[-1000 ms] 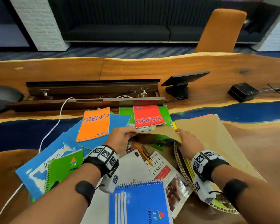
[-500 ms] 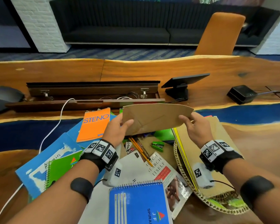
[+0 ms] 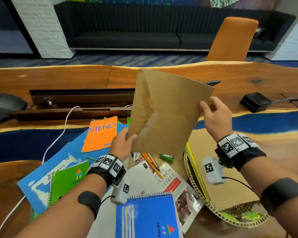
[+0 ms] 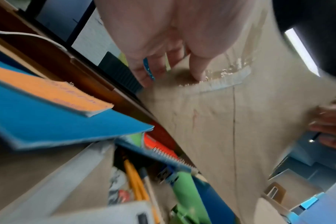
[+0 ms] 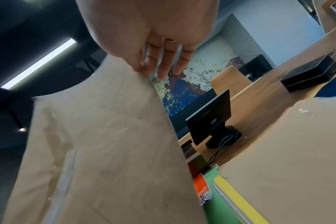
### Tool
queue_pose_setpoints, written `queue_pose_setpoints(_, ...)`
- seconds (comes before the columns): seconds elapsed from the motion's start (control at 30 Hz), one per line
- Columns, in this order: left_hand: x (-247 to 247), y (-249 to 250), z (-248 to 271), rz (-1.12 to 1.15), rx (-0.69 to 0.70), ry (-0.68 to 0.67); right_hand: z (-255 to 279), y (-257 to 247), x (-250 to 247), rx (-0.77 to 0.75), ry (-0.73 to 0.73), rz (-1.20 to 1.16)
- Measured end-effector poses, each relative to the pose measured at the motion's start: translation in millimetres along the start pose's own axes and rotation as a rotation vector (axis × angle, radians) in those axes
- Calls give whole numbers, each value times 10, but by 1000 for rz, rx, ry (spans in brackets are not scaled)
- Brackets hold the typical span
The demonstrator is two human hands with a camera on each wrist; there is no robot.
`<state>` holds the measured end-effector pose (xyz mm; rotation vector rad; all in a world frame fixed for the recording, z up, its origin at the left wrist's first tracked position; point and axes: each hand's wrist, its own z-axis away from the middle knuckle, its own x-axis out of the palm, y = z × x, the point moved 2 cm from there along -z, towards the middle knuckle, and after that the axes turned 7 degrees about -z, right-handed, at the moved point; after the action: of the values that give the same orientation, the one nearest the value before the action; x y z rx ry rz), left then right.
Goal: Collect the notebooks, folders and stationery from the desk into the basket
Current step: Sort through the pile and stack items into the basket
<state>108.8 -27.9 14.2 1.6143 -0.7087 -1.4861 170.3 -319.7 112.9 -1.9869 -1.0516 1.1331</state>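
Observation:
Both hands hold a brown paper envelope (image 3: 167, 114) upright above the desk. My left hand (image 3: 123, 143) pinches its lower left edge, thumb on the near face (image 4: 199, 71). My right hand (image 3: 213, 115) pinches its right edge (image 5: 150, 66). A woven basket (image 3: 193, 184) lies at the right under my right arm, with a brown folder (image 3: 229, 184) and yellow and green sheets in it. On the desk lie an orange STENO pad (image 3: 101, 133), blue and green notebooks (image 3: 58, 174), a blue spiral notebook (image 3: 144, 219), pencils (image 3: 150, 162) and a green stapler (image 3: 167, 158).
A white paperback (image 3: 169, 179) lies among the notebooks. A white cable (image 3: 58, 134) runs along the left. An open cable tray (image 3: 79, 103) crosses the desk's middle, a black box (image 3: 255, 102) sits far right and an orange chair (image 3: 234, 38) stands behind the desk.
The envelope came off the pile, rose and turned from flat and wide to upright and tall. Both hands lifted with it, the right hand higher.

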Motion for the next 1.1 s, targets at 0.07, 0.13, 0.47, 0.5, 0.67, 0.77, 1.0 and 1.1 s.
queue_pose_setpoints(0.07, -67, 78, -59, -31, 60, 57, -10, 21, -37, -4, 56, 63)
queue_pose_setpoints(0.13, -134, 194, -114, -91, 143, 101, 6, -38, -57, -126, 99, 127)
queue_pose_setpoints(0.47, -233, 892, -101, -513, 563, 303, 239, -647, 188, -746, -158, 719)
queue_pose_setpoints(0.5, -224, 924, -92, -535, 588, 315, 232, -654, 175, -750, -154, 733)
queue_pose_setpoints(0.67, -183, 999, -65, -424, 580, 335, 139, -626, 37, -646, -192, 689)
queue_pose_setpoints(0.77, -150, 975, -65, -384, 440, 426, 63, -596, -154, -488, -162, 595)
queue_pose_setpoints(1.0, 370, 815, -81, -78, 149, 234, -37, -245, -758, -74, 52, 192)
queue_pose_setpoints(1.1, 780, 749, 2, 104, 13, -104, -1, 47, -901, 114, 62, 168)
